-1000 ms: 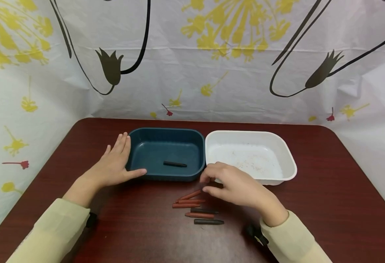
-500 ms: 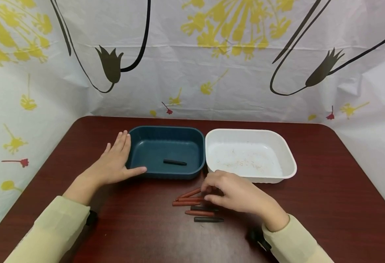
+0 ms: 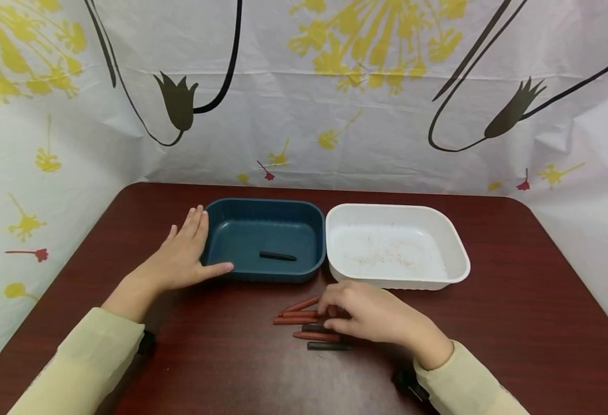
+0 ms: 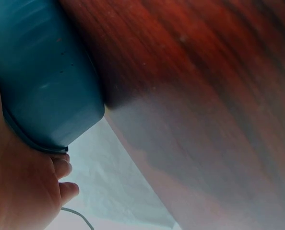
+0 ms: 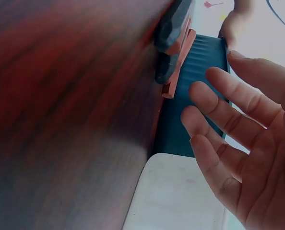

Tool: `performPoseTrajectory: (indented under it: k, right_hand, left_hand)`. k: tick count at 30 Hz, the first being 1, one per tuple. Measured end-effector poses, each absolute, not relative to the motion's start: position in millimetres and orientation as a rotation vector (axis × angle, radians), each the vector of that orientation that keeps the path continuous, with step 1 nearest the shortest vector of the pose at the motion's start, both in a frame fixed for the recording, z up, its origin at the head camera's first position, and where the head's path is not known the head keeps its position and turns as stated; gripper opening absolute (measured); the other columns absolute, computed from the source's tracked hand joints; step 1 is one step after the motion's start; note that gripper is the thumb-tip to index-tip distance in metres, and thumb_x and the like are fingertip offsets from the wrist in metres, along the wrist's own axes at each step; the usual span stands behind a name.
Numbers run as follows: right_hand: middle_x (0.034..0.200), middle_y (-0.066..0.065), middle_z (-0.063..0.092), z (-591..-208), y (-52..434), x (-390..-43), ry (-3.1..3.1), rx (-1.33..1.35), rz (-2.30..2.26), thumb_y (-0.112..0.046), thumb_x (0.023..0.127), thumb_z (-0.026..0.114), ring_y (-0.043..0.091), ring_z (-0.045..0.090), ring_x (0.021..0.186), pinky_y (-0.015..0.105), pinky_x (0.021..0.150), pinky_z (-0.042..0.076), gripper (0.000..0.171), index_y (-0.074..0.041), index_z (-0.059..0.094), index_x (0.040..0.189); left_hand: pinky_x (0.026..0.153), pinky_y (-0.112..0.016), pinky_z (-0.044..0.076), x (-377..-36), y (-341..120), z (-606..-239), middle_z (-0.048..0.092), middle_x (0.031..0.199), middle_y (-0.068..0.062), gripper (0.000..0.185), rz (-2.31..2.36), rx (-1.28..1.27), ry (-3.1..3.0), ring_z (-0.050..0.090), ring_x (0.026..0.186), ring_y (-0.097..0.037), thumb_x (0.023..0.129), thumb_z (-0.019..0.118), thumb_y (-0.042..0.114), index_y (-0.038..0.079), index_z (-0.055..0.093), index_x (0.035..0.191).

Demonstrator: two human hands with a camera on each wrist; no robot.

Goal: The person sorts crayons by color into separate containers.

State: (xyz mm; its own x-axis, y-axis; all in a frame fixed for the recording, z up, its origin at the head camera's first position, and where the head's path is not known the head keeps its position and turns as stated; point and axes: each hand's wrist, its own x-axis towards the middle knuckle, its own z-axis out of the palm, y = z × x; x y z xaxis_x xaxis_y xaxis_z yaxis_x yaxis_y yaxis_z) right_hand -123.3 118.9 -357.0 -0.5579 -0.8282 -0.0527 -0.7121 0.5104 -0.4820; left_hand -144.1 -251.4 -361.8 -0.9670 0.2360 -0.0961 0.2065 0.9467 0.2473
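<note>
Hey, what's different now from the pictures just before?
The right hand came nearer the person, away from the white tray, and its fingertips are now over the right ends of some crayons. It hasn't picked any up. The left hand stayed against the teal tray, and the black crayon in there stayed put.

On that dark reddish counter (image 3: 221, 369) sit a blue-green tub (image 3: 239, 236) and a white tub (image 3: 413, 283) side by side, with red crayons (image 3: 295, 321) and black crayons (image 3: 327, 346) in front.
</note>
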Motion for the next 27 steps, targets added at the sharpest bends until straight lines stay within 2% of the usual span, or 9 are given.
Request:
performPoseTrajectory:
  k: [13,27]
  right_hand:
    - [0.080,-0.016,0.056,-361,117,-125,2.433,-1.269,-0.482,-0.022,0.089,0.073,0.002,0.054,0.074,0.018,0.064,0.045,0.006,-0.020,0.072,0.094]
    - [0.076,-0.013,0.057,-364,116,-134,2.328,-1.228,-0.455,-0.018,0.086,0.076,-0.001,0.051,0.067,0.019,0.062,0.045,0.010,-0.018,0.071,0.095]
  left_hand:
    - [0.117,-0.070,0.008,-144,-251,-362,-0.008,0.166,-0.022,0.122,0.370,0.331,2.965,-0.004,0.154,-0.042,0.084,0.056,0.074,-0.006,-0.002,0.156]
    - [0.117,-0.070,0.009,-145,-251,-361,-0.006,0.166,-0.023,0.122,0.368,0.334,2.965,-0.002,0.154,-0.042,0.084,0.056,0.074,-0.007,-0.001,0.156]
